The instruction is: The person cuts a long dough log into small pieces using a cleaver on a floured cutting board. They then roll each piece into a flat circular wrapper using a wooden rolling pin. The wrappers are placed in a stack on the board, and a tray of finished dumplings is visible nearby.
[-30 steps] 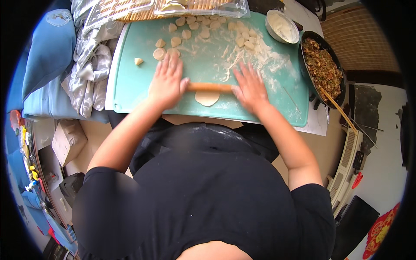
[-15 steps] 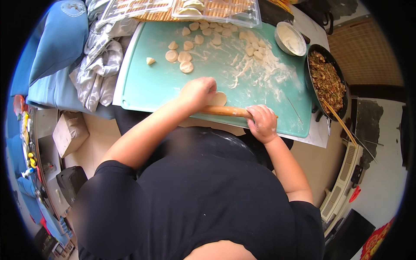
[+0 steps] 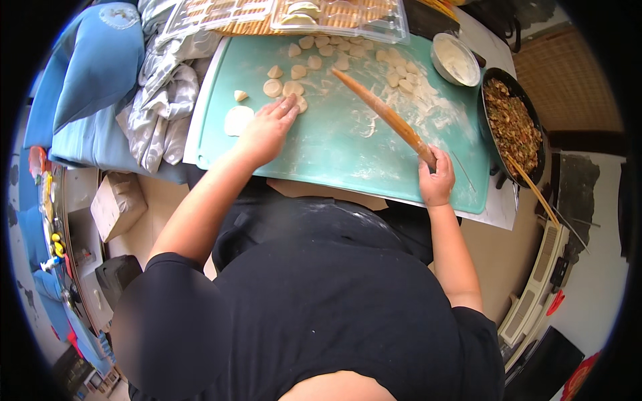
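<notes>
My right hand (image 3: 437,177) is closed round the lower end of a wooden rolling pin (image 3: 381,110), which slants up to the left above the green cutting board (image 3: 321,157). My left hand (image 3: 266,132) reaches forward with its fingers stretched out, and their tips touch a flattened dough disc (image 3: 301,104), partly covering it. Two more pressed discs lie beside it, one of them a pale round piece (image 3: 272,87). To the left of that hand rests a thin rolled dough wrapper (image 3: 239,121). Several small dough lumps (image 3: 405,85) are scattered over the far part of the floured board.
A bowl of flour (image 3: 455,60) stands at the board's far right corner. Next to it is a black pan of minced filling (image 3: 511,127), with chopsticks (image 3: 535,190) across its rim. A clear plastic tray (image 3: 374,27) holding dumplings sits behind the board. Crumpled grey cloth (image 3: 160,100) lies left.
The rolling pin came up off the near edge and swung to point away, held only at its right end. My left hand moved left and forward; the wrapper now lies at the board's left.
</notes>
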Motion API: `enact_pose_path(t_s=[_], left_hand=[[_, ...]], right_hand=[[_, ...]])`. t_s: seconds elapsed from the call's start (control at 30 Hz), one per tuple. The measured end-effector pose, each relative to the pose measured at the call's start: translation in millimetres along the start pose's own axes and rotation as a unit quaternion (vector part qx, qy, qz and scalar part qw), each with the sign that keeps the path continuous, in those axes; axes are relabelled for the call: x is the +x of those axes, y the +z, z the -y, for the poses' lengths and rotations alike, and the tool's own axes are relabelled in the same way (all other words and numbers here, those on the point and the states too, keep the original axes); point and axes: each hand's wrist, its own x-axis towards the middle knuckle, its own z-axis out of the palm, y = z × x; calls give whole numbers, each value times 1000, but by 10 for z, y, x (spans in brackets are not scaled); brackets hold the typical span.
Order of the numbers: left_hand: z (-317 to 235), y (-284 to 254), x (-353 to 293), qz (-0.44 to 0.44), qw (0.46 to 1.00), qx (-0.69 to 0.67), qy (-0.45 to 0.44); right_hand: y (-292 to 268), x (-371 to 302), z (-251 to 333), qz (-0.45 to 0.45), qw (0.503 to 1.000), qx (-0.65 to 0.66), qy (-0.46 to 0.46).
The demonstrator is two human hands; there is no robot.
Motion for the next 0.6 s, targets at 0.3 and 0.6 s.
enact_pose_path(t_s=[0.3,0.6], left_hand=[[-1165,-316,196,63,994,-91,17],[-512,-22,191,-61,998,3,-22]], right_hand=[[-194,-10,175,66,997,-40,18],[142,343,575,205,964,-134,-101]])
